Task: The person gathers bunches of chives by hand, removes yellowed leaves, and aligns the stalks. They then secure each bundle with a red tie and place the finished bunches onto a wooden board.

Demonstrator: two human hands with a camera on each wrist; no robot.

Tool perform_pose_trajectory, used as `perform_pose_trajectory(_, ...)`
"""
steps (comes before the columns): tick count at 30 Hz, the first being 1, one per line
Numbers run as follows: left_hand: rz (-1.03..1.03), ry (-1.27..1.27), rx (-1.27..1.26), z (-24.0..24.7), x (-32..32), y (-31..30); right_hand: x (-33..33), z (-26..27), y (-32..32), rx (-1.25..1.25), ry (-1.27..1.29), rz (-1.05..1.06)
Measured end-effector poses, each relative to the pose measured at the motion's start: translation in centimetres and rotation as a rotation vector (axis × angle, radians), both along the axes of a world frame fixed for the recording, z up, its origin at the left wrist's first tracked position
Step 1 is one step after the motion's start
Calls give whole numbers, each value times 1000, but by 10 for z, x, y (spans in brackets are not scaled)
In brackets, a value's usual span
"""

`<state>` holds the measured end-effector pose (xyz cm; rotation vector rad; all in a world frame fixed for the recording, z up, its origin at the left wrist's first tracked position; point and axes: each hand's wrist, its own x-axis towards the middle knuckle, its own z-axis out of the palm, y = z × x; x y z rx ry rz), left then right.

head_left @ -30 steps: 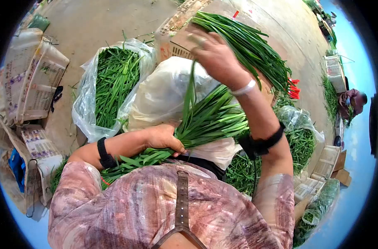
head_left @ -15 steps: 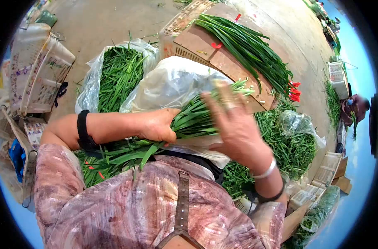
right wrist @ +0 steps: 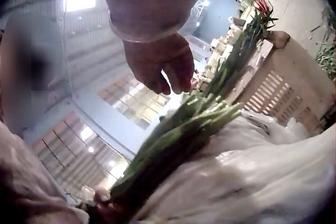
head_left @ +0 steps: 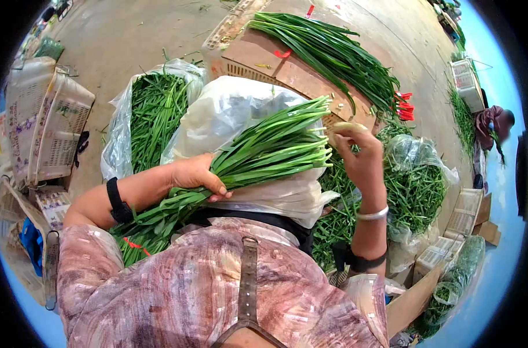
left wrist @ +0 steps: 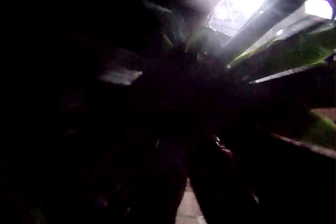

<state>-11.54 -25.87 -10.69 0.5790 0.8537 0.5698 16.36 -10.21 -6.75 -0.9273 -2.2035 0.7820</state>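
Greens [head_left: 275, 142] lie across the white bag [head_left: 229, 104], head view, held by the left hand [head_left: 199, 176], fingers curled round them. Left wrist view: too dark to tell. Right wrist view: right hand [right wrist: 160, 61], fingers narrowly parted, hovers above the bag.

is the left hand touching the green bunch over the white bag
Touching. The head view shows it: the left hand grips the green bunch, its thumb lying across the leaves.

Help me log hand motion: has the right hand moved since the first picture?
Yes. The right hand, first over the cardboard, is now by its near edge, closer to the body.
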Motion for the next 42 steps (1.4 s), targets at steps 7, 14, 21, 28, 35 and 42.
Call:
perform_pose_trajectory(7, 39, -180, -106, -10, -3, -1, -36, -21, 13, 85, -422, 90)
perform_pose_trajectory(14, 24, -194, -109, -17, -8, -2, -21, -15, 9, 108, -79, 236)
perform_pose_trajectory(21, -16, -157, -182, -13, -8, 2, 18, -48, 13, -777, 638, 51)
perform_pose_trajectory(28, -19, -170, -117, -20, -7, 3, 100, -57, 29, -983, 800, -88)
perform_pose_trajectory(35, -196, 251, 155, 10, -2, 10, 119, -21, 16, 0, -769, -271)
perform_pose_trajectory(42, -367, 598, 153, 67, 9, 19, -79, 28, -72, 253, -403, 577)
